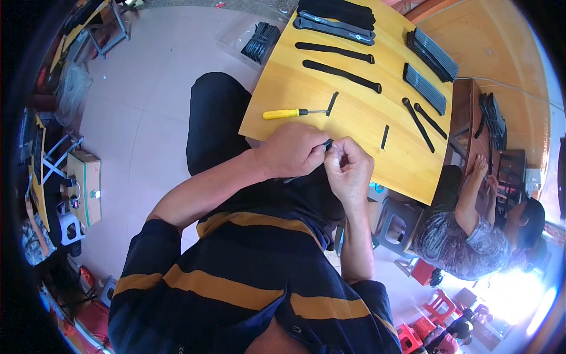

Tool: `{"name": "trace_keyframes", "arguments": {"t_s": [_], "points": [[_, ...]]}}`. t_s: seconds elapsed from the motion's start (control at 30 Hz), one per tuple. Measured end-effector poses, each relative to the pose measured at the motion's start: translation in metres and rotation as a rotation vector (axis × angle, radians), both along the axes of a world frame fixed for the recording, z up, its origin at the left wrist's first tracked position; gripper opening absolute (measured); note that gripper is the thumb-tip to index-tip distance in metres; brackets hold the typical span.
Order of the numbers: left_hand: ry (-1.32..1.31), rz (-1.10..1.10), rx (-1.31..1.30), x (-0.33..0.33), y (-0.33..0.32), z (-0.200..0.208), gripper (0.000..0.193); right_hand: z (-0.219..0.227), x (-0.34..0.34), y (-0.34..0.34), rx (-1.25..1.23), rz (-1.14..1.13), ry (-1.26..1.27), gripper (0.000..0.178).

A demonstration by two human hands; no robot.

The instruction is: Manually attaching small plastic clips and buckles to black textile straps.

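The left hand (pixel 290 151) is curled into a loose fist, its thumb and forefinger clamped on a small black piece (pixel 328 143), most of which is hidden by the fingers; the visible end pokes out toward the right hand (pixel 352 169), whose thumb and fingertips are pinched together at that same end. The piece sits between the two grips, at the near edge of the table (pixel 407 177), right of its near left corner. Just beyond the left hand lies a yellow-handled screwdriver (pixel 283 114), roughly along the near edge, its tip at a short black strip (pixel 332 104). Another short strip (pixel 385 137) lies beyond the right hand, well apart from it. Bare wood runs from there to the near right corner, and more lies mid-table. Farther off, two long black straps (pixel 342 75) lie before the stacked straps (pixel 336 23) at the far edge; two small straps (pixel 418 125) and ribbed dark stacks (pixel 424 88) line the right edge.
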State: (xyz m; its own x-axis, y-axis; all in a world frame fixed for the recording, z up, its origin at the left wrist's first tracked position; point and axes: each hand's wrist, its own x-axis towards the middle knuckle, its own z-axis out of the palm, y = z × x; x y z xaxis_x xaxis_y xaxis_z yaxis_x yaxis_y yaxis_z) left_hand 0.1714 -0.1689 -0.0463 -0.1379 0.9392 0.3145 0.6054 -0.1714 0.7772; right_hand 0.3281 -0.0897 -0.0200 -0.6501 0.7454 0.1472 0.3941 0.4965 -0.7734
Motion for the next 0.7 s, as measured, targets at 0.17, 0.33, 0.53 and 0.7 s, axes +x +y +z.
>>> {"name": "trace_keyframes", "arguments": {"t_s": [0.17,0.33,0.53,0.7], "points": [[-0.007,0.066,0.011,0.001,0.005,-0.003,0.015,-0.005,0.002,0.004,-0.131,-0.003,0.065,0.008],[0.02,0.111,0.0,0.003,0.007,-0.006,0.016,-0.016,0.007,0.011,-0.279,0.079,0.114,0.011],[0.006,0.135,-0.011,0.005,0.008,-0.007,0.014,-0.019,0.009,0.013,-0.427,0.068,0.127,0.014],[0.035,0.129,-0.014,0.006,0.012,-0.011,0.014,-0.027,0.009,0.021,-0.509,0.059,0.167,0.02]]}}
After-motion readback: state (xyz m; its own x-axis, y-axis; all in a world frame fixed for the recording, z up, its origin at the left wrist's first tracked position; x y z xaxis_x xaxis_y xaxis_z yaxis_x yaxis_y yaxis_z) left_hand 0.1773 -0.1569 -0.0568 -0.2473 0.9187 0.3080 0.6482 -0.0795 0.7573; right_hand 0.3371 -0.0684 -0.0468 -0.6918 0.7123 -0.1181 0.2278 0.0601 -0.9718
